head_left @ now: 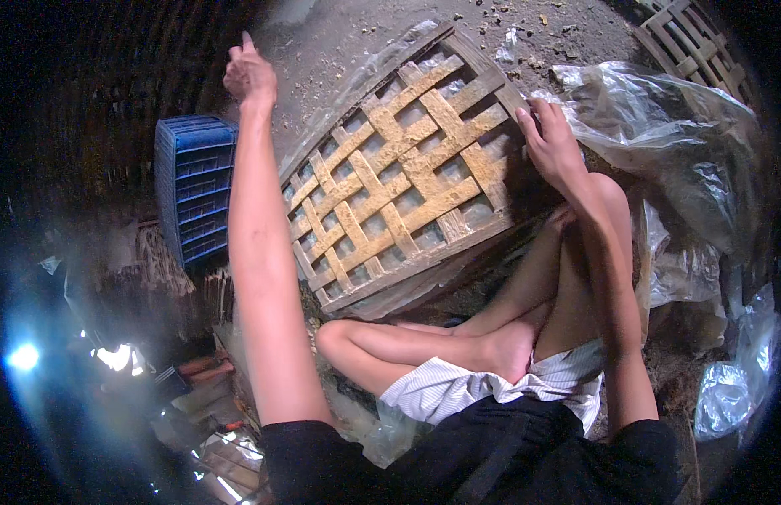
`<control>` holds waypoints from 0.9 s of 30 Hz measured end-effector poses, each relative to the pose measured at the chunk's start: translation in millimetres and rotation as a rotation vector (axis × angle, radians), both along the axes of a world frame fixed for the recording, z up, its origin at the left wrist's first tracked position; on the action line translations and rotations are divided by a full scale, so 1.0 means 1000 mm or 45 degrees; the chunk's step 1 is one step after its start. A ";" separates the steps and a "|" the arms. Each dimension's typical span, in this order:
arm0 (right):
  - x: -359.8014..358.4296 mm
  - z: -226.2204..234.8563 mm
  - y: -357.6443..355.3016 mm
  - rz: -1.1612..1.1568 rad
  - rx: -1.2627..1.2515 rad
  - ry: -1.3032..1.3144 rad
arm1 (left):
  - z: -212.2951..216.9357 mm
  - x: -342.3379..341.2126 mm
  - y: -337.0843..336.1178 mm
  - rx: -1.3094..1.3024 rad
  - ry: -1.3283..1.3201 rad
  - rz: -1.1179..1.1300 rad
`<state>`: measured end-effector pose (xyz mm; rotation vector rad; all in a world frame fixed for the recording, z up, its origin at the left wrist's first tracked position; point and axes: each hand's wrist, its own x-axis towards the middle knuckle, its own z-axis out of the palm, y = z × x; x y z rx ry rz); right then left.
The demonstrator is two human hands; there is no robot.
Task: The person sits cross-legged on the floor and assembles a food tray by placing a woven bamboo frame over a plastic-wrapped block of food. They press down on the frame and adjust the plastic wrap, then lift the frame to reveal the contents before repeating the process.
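Note:
A wooden lattice frame with woven slats, their upper faces rough and yellowish, lies slanted in front of my crossed legs. At its right edge is my right hand, thumb and forefinger bent at the wooden border and seemingly gripping it; the undersides of the fingers are hidden. My left hand reaches far forward, off the frame's left side. One finger there points away from me while the others are loosely bent, and nothing shows in it. Closest to that forearm stands a blue slatted plastic crate.
Crumpled clear plastic sheeting spreads to the right, with a plastic bundle lower down. A second lattice piece lies at the far right. Dirt ground with scattered bits stretches beyond the frame. Dark clutter and a bright light are at left.

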<state>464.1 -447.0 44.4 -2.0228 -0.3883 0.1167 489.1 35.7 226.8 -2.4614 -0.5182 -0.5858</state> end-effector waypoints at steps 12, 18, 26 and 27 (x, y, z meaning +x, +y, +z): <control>0.009 -0.007 -0.002 0.003 -0.011 -0.030 | -0.099 -0.160 -0.166 -0.781 0.111 -0.234; 0.017 -0.019 -0.003 0.023 -0.160 -0.346 | -0.151 -0.340 -0.112 -0.684 0.283 0.161; 0.006 0.006 0.002 0.000 -0.436 -0.651 | -0.103 -0.426 -0.137 -0.907 -0.542 0.343; -0.003 0.024 0.003 0.026 -0.432 -0.746 | -0.106 -0.406 -0.165 -1.015 -0.546 0.152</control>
